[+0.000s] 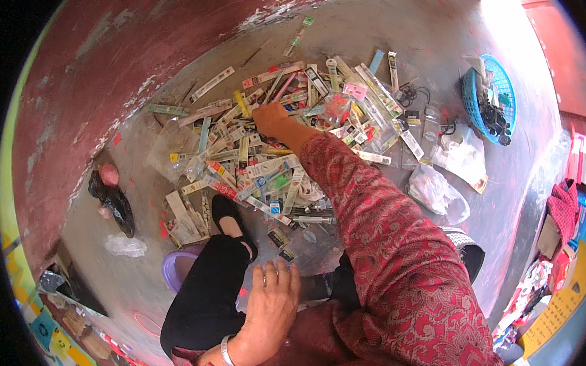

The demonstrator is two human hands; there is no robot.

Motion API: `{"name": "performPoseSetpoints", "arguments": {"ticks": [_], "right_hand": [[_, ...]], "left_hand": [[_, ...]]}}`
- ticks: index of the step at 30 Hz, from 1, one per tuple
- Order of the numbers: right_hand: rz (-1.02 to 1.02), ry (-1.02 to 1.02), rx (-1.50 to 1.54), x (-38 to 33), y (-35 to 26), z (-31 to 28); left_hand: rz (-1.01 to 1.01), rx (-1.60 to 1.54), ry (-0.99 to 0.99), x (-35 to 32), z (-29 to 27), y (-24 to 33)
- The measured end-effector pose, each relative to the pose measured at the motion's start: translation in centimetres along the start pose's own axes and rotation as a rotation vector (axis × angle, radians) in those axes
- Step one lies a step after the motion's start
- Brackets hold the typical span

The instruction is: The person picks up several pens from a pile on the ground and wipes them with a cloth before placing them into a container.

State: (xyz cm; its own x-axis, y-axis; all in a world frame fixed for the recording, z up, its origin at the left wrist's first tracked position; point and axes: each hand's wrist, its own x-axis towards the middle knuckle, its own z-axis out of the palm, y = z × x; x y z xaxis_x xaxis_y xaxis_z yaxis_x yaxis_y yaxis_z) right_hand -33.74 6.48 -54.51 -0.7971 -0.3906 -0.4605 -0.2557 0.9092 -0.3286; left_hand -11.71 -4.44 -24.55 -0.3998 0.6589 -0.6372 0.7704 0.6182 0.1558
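A wide pile of slim card and plastic packets is heaped on the floor in front of me. My right hand reaches into its far part, back of the hand up, with the fingers bent together and mostly hidden. Right beside those fingertips is a narrow yellow packet; whether they grip it I cannot make out. Close to my body, my left hand rests near my lap with its fingers stretched out and holding nothing. A bracelet circles that wrist.
At the right stands a blue plastic basket with dark items inside. White plastic bags lie below it. On the left are a black bag and a clear crumpled wrapper. A worn red wall borders the far left. My black shoe touches the pile's near edge.
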Motion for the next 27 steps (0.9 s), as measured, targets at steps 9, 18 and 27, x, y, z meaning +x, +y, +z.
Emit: {"name": "performPoseSetpoints", "arguments": {"ticks": [9,18,27], "right_hand": [[0.251,0.150,0.129,-1.0,2.4,1.0],[0.190,0.167,0.136,-4.9,7.8,0.3],[0.374,0.370,0.435,-6.6,12.8,-5.6]], "left_hand": [[0.007,-0.003,0.037,0.3,0.1,0.1],[-0.007,0.008,0.034,0.4,0.0,0.3],[-0.019,0.010,0.031,0.7,0.3,0.8]]}}
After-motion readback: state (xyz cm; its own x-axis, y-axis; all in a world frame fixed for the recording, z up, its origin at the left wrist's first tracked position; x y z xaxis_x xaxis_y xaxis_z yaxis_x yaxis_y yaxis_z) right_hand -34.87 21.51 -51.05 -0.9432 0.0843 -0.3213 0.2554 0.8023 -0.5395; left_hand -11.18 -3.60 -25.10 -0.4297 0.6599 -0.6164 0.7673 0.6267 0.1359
